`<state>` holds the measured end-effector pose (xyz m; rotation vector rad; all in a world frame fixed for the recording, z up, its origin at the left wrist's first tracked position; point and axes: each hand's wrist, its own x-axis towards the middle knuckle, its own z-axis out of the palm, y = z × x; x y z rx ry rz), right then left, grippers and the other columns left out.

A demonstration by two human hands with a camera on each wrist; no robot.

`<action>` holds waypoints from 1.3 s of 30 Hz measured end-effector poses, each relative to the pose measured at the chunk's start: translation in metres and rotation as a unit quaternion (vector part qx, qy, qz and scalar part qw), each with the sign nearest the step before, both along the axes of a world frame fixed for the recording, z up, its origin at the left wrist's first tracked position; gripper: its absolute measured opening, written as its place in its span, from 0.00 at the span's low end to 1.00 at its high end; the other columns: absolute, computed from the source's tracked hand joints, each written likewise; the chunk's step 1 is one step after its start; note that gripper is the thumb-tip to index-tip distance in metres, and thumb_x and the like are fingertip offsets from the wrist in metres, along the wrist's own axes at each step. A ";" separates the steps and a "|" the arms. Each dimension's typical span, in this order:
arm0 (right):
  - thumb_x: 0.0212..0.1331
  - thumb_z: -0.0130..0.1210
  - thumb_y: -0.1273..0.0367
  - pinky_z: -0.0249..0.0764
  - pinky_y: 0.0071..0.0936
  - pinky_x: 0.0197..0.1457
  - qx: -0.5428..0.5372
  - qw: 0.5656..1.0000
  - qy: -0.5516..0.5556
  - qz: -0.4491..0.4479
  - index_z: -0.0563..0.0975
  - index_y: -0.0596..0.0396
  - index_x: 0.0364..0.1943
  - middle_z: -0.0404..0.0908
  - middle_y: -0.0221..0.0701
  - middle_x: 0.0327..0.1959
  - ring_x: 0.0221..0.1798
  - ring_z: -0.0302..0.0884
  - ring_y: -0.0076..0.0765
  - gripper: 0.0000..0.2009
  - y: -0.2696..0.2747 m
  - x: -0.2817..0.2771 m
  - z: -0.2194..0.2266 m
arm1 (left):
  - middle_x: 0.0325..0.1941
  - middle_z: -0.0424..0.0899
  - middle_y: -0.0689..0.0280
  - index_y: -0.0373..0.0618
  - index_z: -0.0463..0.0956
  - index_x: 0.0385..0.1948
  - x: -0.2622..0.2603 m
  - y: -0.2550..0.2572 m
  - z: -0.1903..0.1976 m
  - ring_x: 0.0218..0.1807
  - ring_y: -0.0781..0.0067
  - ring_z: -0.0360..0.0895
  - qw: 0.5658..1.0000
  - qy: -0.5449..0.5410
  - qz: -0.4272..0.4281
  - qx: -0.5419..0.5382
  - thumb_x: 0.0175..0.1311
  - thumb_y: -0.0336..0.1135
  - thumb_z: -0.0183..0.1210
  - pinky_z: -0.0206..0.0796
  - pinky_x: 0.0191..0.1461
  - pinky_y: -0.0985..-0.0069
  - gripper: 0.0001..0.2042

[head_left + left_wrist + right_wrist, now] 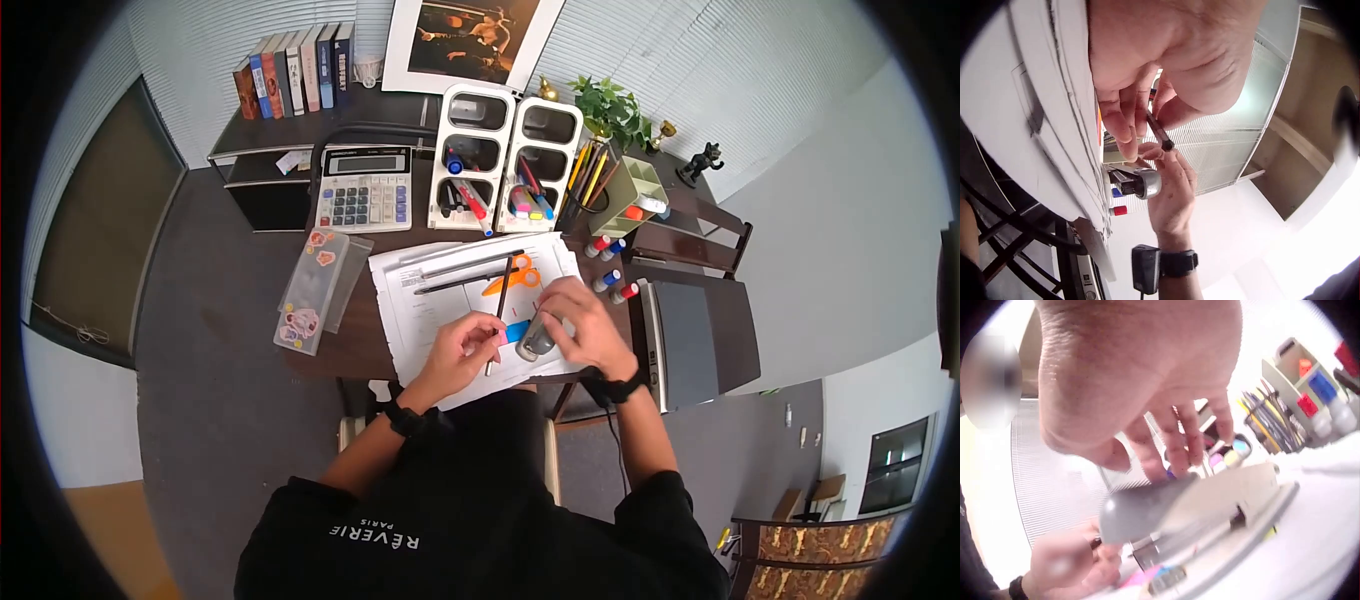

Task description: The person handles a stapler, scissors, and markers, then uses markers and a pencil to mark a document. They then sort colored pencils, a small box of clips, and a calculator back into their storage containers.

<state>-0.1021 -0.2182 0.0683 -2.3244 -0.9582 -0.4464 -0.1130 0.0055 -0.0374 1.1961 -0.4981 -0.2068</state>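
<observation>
My left hand (pixel 460 352) pinches a slim dark pencil (pixel 1160 131) between thumb and fingers, over the papers. Blue and pink sticky tabs (pixel 517 331) lie by those fingertips. A grey and white stapler (pixel 1210 503) stands on the sheets just right of the tabs. Above it is my right hand (pixel 592 332), fingers loosely bent and fingertips right at the stapler's top; in the right wrist view the thumb shows apart from the stapler. Beyond the hands, orange-handled scissors (pixel 512 276) and another long dark pen (pixel 465 283) rest on the papers (pixel 415 330).
Behind the papers stand a calculator (pixel 365 190) and white organizers (pixel 437 200) holding markers. Several capped bottles (pixel 608 281) stand at right, near a printer (pixel 700 340). A stickered clear pencil box (pixel 312 290) lies left. A pencil cup (pixel 590 200) is farther back.
</observation>
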 end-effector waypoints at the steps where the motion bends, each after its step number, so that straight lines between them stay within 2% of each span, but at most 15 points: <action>1: 0.54 0.59 0.74 0.73 0.42 0.38 -0.006 1.000 0.002 0.002 0.78 0.61 0.31 0.77 0.41 0.33 0.39 0.76 0.50 0.04 -0.002 0.004 -0.012 | 0.38 0.81 0.63 0.35 0.76 0.45 0.000 0.000 0.001 0.32 0.77 0.82 1.000 0.002 0.002 -0.006 0.68 0.22 0.57 0.73 0.35 0.81 0.07; 5: 0.55 0.56 0.75 0.69 0.42 0.32 -0.010 0.999 0.042 -0.029 0.71 0.62 0.22 0.75 0.43 0.24 0.29 0.74 0.52 0.08 0.003 0.008 -0.041 | 0.39 0.81 0.64 0.35 0.74 0.47 -0.002 0.003 0.002 0.35 0.78 0.81 0.999 -0.023 0.007 0.025 0.71 0.24 0.55 0.74 0.39 0.79 0.07; 8: 0.60 0.55 0.69 0.69 0.46 0.30 0.058 0.931 0.009 -0.359 0.73 0.62 0.21 0.74 0.45 0.19 0.23 0.73 0.57 0.12 0.019 0.011 -0.050 | 0.36 0.79 0.66 0.35 0.73 0.50 -0.005 0.002 0.012 0.33 0.79 0.80 0.999 -0.013 0.036 0.020 0.69 0.21 0.54 0.73 0.35 0.80 0.10; 11: 0.62 0.55 0.66 0.69 0.46 0.30 0.031 0.910 0.006 -0.413 0.75 0.62 0.22 0.76 0.46 0.20 0.23 0.73 0.58 0.14 0.031 0.017 -0.048 | 0.32 0.77 0.66 0.37 0.71 0.55 -0.010 0.001 0.028 0.29 0.80 0.78 0.997 -0.004 0.070 0.045 0.66 0.18 0.53 0.72 0.31 0.80 0.16; 13: 0.65 0.55 0.64 0.71 0.45 0.35 -0.029 0.928 0.075 -0.363 0.77 0.62 0.26 0.79 0.47 0.25 0.31 0.77 0.57 0.15 0.032 0.013 -0.035 | 0.31 0.75 0.65 0.37 0.70 0.57 -0.009 -0.001 0.024 0.27 0.80 0.77 0.992 -0.021 0.092 0.081 0.64 0.16 0.53 0.72 0.30 0.80 0.19; 15: 0.63 0.59 0.63 0.72 0.43 0.40 -0.028 0.975 0.063 -0.212 0.78 0.63 0.31 0.80 0.48 0.31 0.38 0.78 0.56 0.13 0.025 0.008 -0.025 | 0.30 0.75 0.63 0.38 0.69 0.60 -0.006 -0.004 0.016 0.25 0.78 0.75 0.984 -0.089 0.113 0.106 0.62 0.16 0.53 0.72 0.30 0.79 0.22; 17: 0.61 0.61 0.65 0.73 0.42 0.42 -0.040 0.979 0.091 -0.178 0.79 0.63 0.35 0.80 0.47 0.33 0.39 0.78 0.56 0.12 0.020 0.003 -0.017 | 0.30 0.75 0.63 0.38 0.70 0.60 -0.005 -0.007 0.013 0.26 0.78 0.76 0.983 -0.091 0.127 0.100 0.62 0.16 0.54 0.73 0.30 0.79 0.22; 20: 0.58 0.65 0.67 0.74 0.41 0.45 -0.036 0.982 0.133 -0.127 0.79 0.63 0.38 0.81 0.46 0.35 0.41 0.78 0.56 0.12 0.012 0.007 -0.018 | 0.29 0.76 0.60 0.37 0.73 0.57 -0.009 -0.006 0.013 0.26 0.70 0.77 0.981 -0.073 0.150 0.100 0.61 0.18 0.55 0.72 0.31 0.74 0.20; 21: 0.56 0.66 0.68 0.75 0.41 0.46 -0.023 0.982 0.149 -0.114 0.79 0.63 0.39 0.81 0.46 0.36 0.41 0.79 0.56 0.13 0.010 0.009 -0.023 | 0.29 0.76 0.57 0.37 0.74 0.55 -0.013 -0.006 0.015 0.27 0.63 0.77 0.962 -0.119 0.190 0.154 0.60 0.19 0.55 0.71 0.31 0.69 0.19; 22: 0.55 0.67 0.69 0.75 0.38 0.45 -0.008 0.979 0.158 -0.127 0.79 0.63 0.41 0.82 0.45 0.37 0.39 0.81 0.51 0.13 0.009 0.010 -0.026 | 0.29 0.77 0.54 0.37 0.75 0.54 -0.015 -0.005 0.019 0.28 0.56 0.77 0.937 -0.165 0.228 0.207 0.60 0.20 0.56 0.70 0.32 0.65 0.18; 25: 0.56 0.67 0.68 0.76 0.35 0.43 0.062 0.965 0.168 -0.192 0.79 0.64 0.43 0.83 0.44 0.37 0.37 0.82 0.45 0.15 0.007 0.011 -0.036 | 0.30 0.76 0.51 0.38 0.76 0.52 -0.034 0.000 0.029 0.30 0.46 0.76 0.929 -0.151 0.225 0.253 0.59 0.22 0.56 0.67 0.33 0.58 0.18; 26: 0.57 0.67 0.67 0.75 0.32 0.41 0.053 0.969 0.141 -0.197 0.80 0.64 0.44 0.84 0.43 0.36 0.35 0.82 0.39 0.16 0.006 0.013 -0.037 | 0.30 0.77 0.52 0.37 0.76 0.52 -0.038 0.000 0.027 0.30 0.47 0.77 0.927 -0.148 0.210 0.273 0.59 0.23 0.56 0.68 0.33 0.56 0.17; 31: 0.57 0.68 0.66 0.73 0.30 0.38 0.035 0.959 0.178 -0.218 0.80 0.64 0.42 0.83 0.41 0.33 0.33 0.79 0.37 0.16 0.012 0.014 -0.023 | 0.31 0.79 0.54 0.34 0.76 0.51 -0.044 -0.005 0.020 0.27 0.50 0.78 0.905 -0.178 0.196 0.332 0.58 0.24 0.56 0.70 0.30 0.58 0.17; 33: 0.57 0.68 0.66 0.71 0.30 0.36 -0.034 0.967 0.155 -0.202 0.80 0.64 0.41 0.81 0.40 0.31 0.31 0.77 0.37 0.15 0.014 0.014 -0.019 | 0.31 0.79 0.55 0.34 0.76 0.51 -0.047 -0.007 0.017 0.26 0.50 0.78 0.897 -0.183 0.194 0.353 0.58 0.24 0.57 0.69 0.29 0.59 0.17; 39: 0.67 0.56 0.62 0.70 0.33 0.35 0.019 0.969 0.149 -0.194 0.82 0.66 0.32 0.81 0.43 0.26 0.29 0.78 0.40 0.17 0.018 0.038 -0.017 | 0.32 0.82 0.54 0.30 0.76 0.51 -0.044 -0.017 0.017 0.21 0.56 0.79 0.849 -0.236 0.195 0.431 0.56 0.26 0.57 0.71 0.26 0.63 0.19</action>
